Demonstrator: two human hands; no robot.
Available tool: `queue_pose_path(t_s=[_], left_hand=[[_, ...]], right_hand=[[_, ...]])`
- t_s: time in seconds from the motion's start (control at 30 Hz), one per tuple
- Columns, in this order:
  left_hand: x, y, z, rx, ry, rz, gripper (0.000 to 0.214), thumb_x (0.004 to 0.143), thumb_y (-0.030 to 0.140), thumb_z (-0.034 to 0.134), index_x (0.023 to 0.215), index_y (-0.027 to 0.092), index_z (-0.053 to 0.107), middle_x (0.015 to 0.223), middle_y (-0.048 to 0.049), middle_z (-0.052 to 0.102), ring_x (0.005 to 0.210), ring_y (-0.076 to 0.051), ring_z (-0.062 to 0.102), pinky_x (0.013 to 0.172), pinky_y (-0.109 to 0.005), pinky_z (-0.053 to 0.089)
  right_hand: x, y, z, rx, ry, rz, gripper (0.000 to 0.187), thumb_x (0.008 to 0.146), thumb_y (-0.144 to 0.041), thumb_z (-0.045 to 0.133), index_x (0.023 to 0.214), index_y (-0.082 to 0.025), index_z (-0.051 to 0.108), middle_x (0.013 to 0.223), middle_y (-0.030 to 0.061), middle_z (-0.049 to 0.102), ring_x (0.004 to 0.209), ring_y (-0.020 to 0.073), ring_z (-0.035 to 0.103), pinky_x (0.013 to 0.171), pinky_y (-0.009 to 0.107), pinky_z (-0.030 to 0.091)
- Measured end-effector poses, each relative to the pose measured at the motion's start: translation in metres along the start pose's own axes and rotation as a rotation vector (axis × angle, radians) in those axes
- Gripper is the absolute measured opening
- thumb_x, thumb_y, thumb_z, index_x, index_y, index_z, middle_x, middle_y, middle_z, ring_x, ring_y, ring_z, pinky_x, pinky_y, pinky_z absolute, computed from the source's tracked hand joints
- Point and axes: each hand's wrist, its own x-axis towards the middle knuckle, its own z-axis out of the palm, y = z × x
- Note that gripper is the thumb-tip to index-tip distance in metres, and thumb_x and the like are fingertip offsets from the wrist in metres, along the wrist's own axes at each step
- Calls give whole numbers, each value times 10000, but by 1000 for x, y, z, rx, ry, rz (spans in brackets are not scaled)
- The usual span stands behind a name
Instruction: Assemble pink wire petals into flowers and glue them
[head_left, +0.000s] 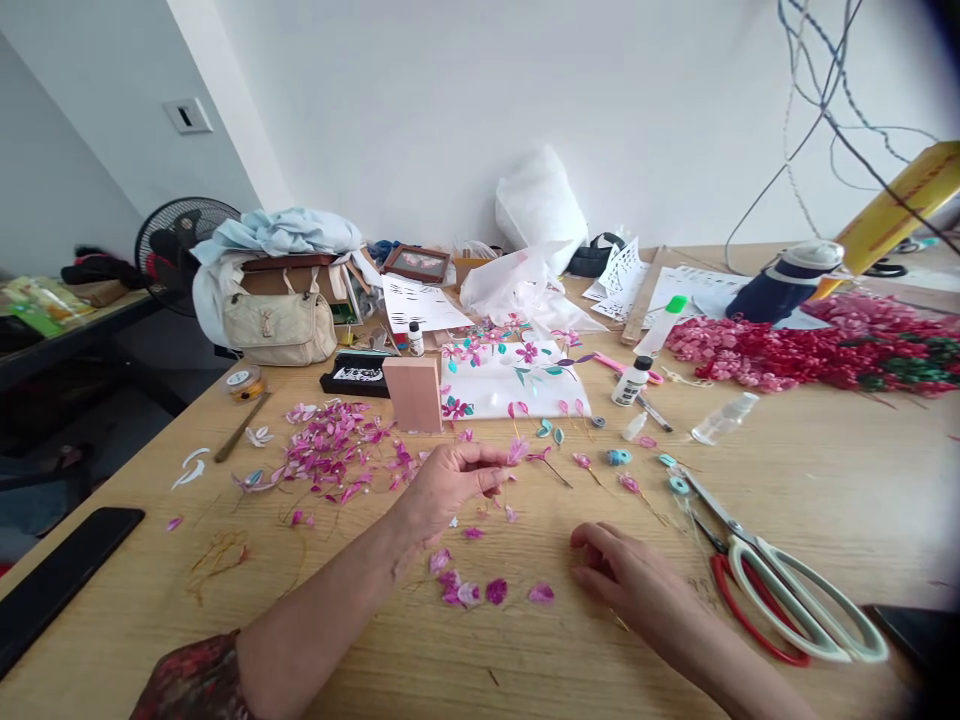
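My left hand [450,485] is raised over the middle of the wooden table, thumb and fingers pinching a pale pink petal [517,451]. To the right, my right hand [626,572] is low at the tabletop with its fingers curled inward. A thin yellowish strand [619,620] shows below it; whatever those fingers hold is hidden. Between the hands and the table's front edge lies a row of loose petals, among them a dark magenta petal [496,591] and a pink petal [541,593]. Beyond my hands lie wired flower buds [630,484] with thin stems.
A heap of magenta petals [337,445] spreads at left beside an upright wooden block [414,394]. White-handled scissors [810,600] lie at right, near a teal thread spool [679,485]. Behind are a glue bottle [631,382], a spray bottle [724,418] and bunched red-pink flowers [750,350].
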Motion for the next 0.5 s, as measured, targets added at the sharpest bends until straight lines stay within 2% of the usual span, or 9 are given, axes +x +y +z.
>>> queue_pose_path(t_s=[0.1,0.2,0.3,0.37,0.43,0.5], left_hand=[[-1,1,3,-22,-19,0,270,593,253,716,846,161,697,804,-36,645,625,-76,480,585,-208,386],[-2,1,4,-39,-30,-4,316,604,251,704,911,175,689,819,-38,638,607,-71,463,585,-214,383],[-2,-1,4,-35,-43,-2,313,612,247,695,917,177,689,787,-33,625,617,-74,458,589,-213,376],[-1,-3,4,-22,-55,6,313,622,248,690,928,181,686,754,-24,615,621,-77,457,590,-213,374],[-1,-4,5,-8,-67,14,314,631,257,685,937,188,682,741,-14,610,607,-73,453,592,-216,376],[-2,-4,6,-1,-71,17,311,635,268,684,936,190,681,748,-11,615,593,-70,456,594,-221,380]], right_hand=[[6,-6,2,-33,-32,-13,103,652,-129,457,666,-205,525,705,28,591,636,175,525,592,280,357],[9,-6,3,0,10,10,119,599,-87,469,578,-203,483,662,25,578,625,174,514,580,278,348],[8,-6,-2,81,41,29,142,597,-100,497,518,-209,451,524,-10,535,533,155,481,517,265,333],[6,-12,-12,329,28,41,119,647,-183,533,548,-214,474,459,-33,507,464,137,463,465,250,335],[2,-24,-27,714,1,41,133,675,-314,586,620,-209,526,468,-30,538,440,125,473,434,239,351],[1,-41,-42,919,23,5,183,661,-365,646,660,-195,577,505,-7,586,460,116,489,432,225,356]])
